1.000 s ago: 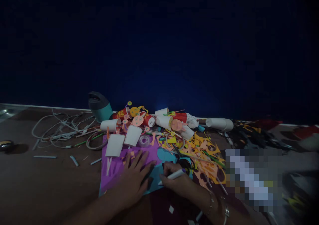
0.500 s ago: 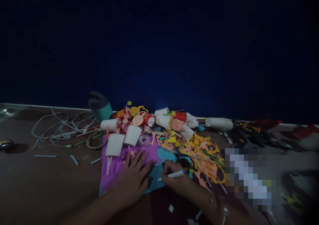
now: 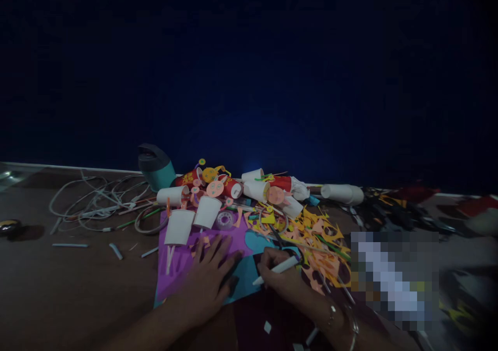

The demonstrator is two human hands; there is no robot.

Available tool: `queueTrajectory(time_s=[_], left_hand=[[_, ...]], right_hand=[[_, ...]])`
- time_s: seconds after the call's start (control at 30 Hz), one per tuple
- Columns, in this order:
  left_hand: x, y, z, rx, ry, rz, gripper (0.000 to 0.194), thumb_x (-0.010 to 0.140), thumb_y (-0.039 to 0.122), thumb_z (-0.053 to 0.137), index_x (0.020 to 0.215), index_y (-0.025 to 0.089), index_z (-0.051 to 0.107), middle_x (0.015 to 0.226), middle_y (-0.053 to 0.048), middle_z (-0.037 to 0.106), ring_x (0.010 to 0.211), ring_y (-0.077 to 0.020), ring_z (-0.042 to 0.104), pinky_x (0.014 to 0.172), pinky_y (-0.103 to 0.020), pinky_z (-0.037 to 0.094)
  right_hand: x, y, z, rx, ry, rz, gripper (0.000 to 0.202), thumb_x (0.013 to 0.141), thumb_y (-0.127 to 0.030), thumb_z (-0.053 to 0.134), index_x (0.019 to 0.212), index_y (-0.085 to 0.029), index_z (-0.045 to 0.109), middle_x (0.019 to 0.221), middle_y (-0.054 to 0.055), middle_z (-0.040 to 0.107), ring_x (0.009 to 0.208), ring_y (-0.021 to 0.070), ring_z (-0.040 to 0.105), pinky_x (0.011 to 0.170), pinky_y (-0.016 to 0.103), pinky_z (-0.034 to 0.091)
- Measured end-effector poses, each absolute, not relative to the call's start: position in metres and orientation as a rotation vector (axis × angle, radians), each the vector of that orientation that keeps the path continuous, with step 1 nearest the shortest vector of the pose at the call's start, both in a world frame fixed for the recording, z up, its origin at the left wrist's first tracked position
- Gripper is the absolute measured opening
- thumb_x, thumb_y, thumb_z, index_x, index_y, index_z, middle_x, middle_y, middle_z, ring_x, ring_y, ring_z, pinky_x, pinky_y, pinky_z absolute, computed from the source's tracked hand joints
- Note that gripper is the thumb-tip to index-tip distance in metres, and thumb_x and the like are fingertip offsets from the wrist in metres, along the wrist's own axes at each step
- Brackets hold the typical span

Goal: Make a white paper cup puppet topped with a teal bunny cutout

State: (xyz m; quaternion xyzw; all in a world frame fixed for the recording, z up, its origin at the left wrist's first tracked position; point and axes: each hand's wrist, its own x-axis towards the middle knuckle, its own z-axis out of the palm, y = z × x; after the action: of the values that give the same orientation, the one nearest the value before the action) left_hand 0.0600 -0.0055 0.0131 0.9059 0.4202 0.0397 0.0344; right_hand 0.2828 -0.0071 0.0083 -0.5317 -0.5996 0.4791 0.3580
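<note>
My left hand (image 3: 208,278) lies flat with its fingers spread across a purple sheet of paper (image 3: 171,278) and the blue sheet (image 3: 246,270). My right hand (image 3: 280,277) grips a white marker (image 3: 280,266) like a pen. The marker's tip points down and left at the lower part of the blue sheet; whether it touches is hard to tell. Beyond my left hand stand two white paper cups (image 3: 179,227) (image 3: 207,212), with a roll of tape (image 3: 224,219) close by. A bracelet (image 3: 355,330) circles my right wrist.
Yellow and orange paper scraps (image 3: 322,252) pile up to the right. Along the back are a teal bottle (image 3: 161,173), red cups (image 3: 232,186), stacked white cups (image 3: 342,193) and coiled white cables (image 3: 105,200). Short straw pieces (image 3: 70,246) lie at left. A blurred patch hides part of the right side.
My right hand and the marker have shifted slightly to the right, and the marker is tilted a little more upward. My left hand stays in place.
</note>
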Motion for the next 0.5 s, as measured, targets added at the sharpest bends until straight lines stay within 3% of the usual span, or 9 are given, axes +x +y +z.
queueTrajectory(time_s=[0.5], left_hand=[[0.0623, -0.0026, 0.0174, 2.789, 1.306, 0.143, 0.053, 0.093, 0.035, 0.036, 0.143, 0.039, 0.018, 0.152, -0.002, 0.024, 0.138, -0.0313, 0.018, 0.106, -0.061, 0.010]], right_hand=[[0.2828, -0.0046, 0.0069, -1.435, -1.672, 1.092, 0.020, 0.060, -0.016, 0.048, 0.050, -0.022, 0.032, 0.047, -0.007, 0.034, 0.046, 0.0086, 0.031, 0.044, 0.021, 0.023]])
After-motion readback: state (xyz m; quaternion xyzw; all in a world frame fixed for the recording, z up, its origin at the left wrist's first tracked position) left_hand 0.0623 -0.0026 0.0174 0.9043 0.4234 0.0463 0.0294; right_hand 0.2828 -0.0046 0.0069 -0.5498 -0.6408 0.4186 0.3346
